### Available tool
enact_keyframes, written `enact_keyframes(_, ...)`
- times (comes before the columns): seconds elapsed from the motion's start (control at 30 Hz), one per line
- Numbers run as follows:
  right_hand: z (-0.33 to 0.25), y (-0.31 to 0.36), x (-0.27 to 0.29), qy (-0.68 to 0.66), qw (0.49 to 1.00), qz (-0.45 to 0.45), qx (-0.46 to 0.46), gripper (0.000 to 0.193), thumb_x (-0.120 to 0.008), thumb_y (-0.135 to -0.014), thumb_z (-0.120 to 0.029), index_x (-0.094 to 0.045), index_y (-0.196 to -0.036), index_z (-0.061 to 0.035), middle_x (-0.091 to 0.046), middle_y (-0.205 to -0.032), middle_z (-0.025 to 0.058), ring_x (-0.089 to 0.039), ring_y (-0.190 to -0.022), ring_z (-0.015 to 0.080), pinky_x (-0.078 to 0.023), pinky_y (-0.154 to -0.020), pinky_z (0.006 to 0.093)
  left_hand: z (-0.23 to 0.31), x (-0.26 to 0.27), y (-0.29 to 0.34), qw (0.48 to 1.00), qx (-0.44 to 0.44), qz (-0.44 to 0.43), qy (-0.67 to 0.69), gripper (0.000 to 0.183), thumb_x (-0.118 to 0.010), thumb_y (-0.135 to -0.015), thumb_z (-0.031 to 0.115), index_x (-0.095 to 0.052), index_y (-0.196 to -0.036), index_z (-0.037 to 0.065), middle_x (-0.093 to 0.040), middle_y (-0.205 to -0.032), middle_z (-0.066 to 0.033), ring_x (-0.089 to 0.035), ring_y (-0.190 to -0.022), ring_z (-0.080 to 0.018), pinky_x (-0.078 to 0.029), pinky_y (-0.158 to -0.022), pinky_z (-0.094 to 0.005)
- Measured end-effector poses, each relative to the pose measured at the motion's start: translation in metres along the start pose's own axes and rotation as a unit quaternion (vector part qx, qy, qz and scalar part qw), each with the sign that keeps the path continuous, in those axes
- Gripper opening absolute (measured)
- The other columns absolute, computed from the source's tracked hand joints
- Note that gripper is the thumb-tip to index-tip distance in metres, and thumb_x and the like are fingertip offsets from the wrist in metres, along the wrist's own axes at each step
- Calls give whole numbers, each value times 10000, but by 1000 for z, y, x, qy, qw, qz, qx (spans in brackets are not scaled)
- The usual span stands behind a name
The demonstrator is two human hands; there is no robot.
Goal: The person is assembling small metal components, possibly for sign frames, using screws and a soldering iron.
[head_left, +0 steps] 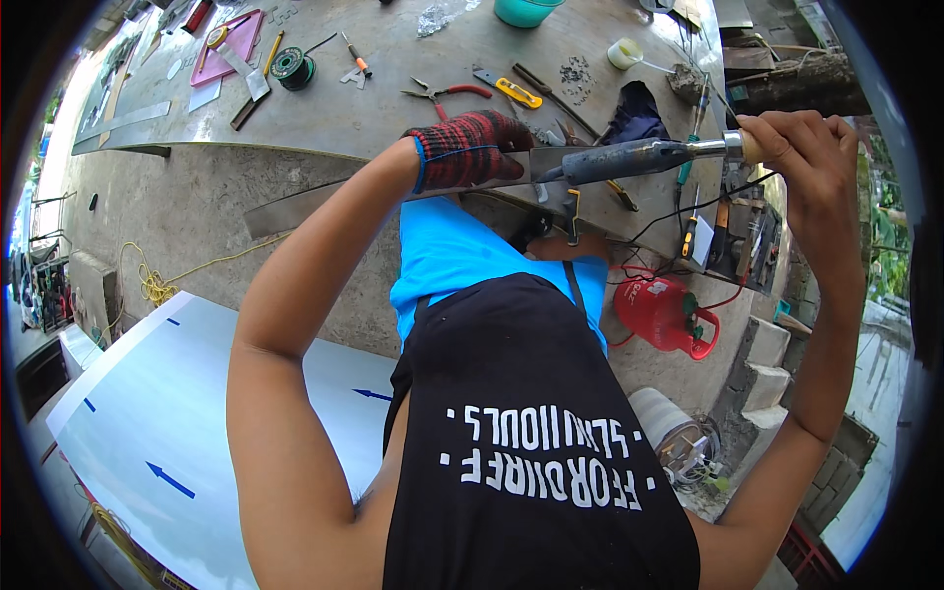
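Note:
My right hand (801, 157) is wrapped round the wooden handle of a large soldering iron (629, 159), which has a thick dark body and a shiny metal neck. The iron lies nearly level, its tip end pointing left over a long metal strip (305, 208) at the table's near edge. In a red and black checked glove, my left hand (472, 152) grips that strip just left of the tip. A clamp (573, 214) with a yellow-trimmed handle hangs below the iron's front end. The exact contact between tip and metal is hard to make out.
On the metal table (364, 123) lie a spool of wire (292, 67), red-handled pliers (462, 90), a yellow utility knife (518, 92), a dark cloth (634, 113) and a teal bowl (526, 10). A red gas tank (661, 313) stands below right; a white sheet (226, 423) lies left.

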State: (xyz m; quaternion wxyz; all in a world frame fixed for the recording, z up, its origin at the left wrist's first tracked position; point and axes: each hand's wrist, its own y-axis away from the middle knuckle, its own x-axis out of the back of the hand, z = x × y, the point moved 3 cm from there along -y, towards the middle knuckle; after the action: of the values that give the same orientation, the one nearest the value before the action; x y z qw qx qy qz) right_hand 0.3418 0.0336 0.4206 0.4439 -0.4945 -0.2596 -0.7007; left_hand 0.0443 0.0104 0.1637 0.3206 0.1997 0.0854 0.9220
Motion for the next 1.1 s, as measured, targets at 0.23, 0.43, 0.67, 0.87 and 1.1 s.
enact_keyframes(0.23,2,0,2,3,1000,-5,-6,534,-634,-818,130,-749,-1288,-99,-723,-1138,58,-658,-1066,248,-398,-964,435,5,2,1,1000,-4,0,10,563,-790,-914,243,-654,-1414,23,-704,-1384,-190,-665,-1280,-322,-502,-1101,-398)
enact_keyframes(0.43,1,-2,0,-3,1000,-5,0,521,-632,-832,121,-751,-1287,-102,-723,-1140,61,-662,-1074,250,-397,-979,444,17,2,5,999,39,-17,13,577,-789,-930,164,-610,-1453,1,-652,-1467,-184,-606,-1380,-286,-443,-1205,-381)
enact_keyframes(0.67,3,-4,1,7,1000,-4,4,519,-632,-837,120,-748,-1291,-105,-728,-1149,63,-666,-1080,246,-398,-992,446,14,2,9,1000,18,-1,0,555,-778,-923,218,-639,-1428,34,-692,-1384,-188,-652,-1285,-307,-491,-1117,-395)
enact_keyframes(0.87,5,-4,0,12,1000,-3,12,512,-629,-843,121,-751,-1284,-107,-732,-1148,54,-668,-1073,239,-399,-977,438,9,2,9,999,-24,18,-24,534,-765,-916,263,-667,-1399,58,-730,-1305,-191,-696,-1198,-330,-536,-1035,-409)
enact_keyframes(1.1,5,-5,-1,4,1000,-3,14,512,-624,-840,122,-755,-1277,-110,-734,-1142,48,-662,-1062,233,-397,-960,426,23,5,10,999,43,-17,-1,608,-798,-928,181,-601,-1477,13,-644,-1481,-186,-602,-1385,-286,-442,-1208,-385)
